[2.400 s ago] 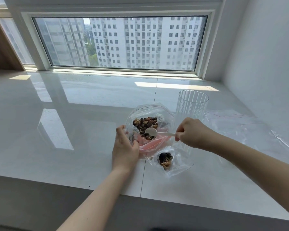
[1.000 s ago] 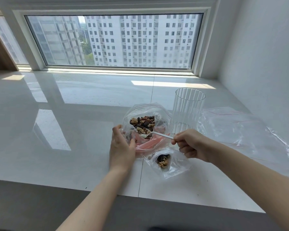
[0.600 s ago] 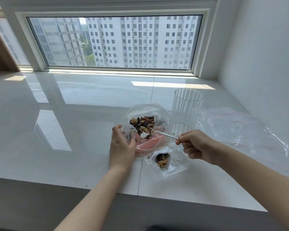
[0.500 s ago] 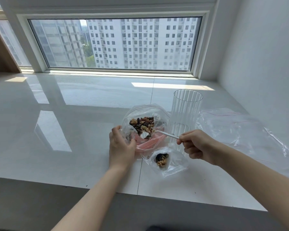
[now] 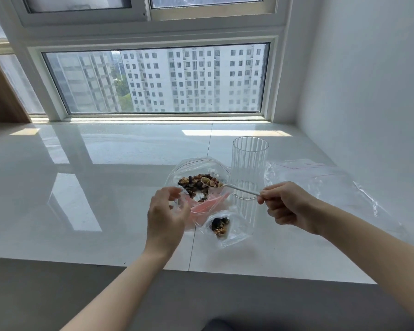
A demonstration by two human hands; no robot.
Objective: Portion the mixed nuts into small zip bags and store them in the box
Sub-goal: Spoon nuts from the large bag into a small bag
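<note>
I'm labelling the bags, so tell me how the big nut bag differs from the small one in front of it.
The big nut bag is wider and holds a broad heap of mixed nuts; the small zip bag holds only a little clump. The big bag sits farther back, its mouth spread open with the left hand at its rim; the small one lies nearer the counter edge, untouched. Both are clear plastic on the white counter.

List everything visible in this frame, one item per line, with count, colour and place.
Large bag of mixed nuts: one, clear with pink, centre of counter.
Small zip bag: one, clear, partly filled, nearer than the large bag.
Spoon: one, white, loaded with nuts, over the large bag.
Ribbed glass: one, clear, upright, right of the large bag.
Empty bags: clear, red-striped, far right; count unclear.
Counter: white, glossy.
Left hand: at large bag's near edge.
Right hand: holds spoon.
</note>
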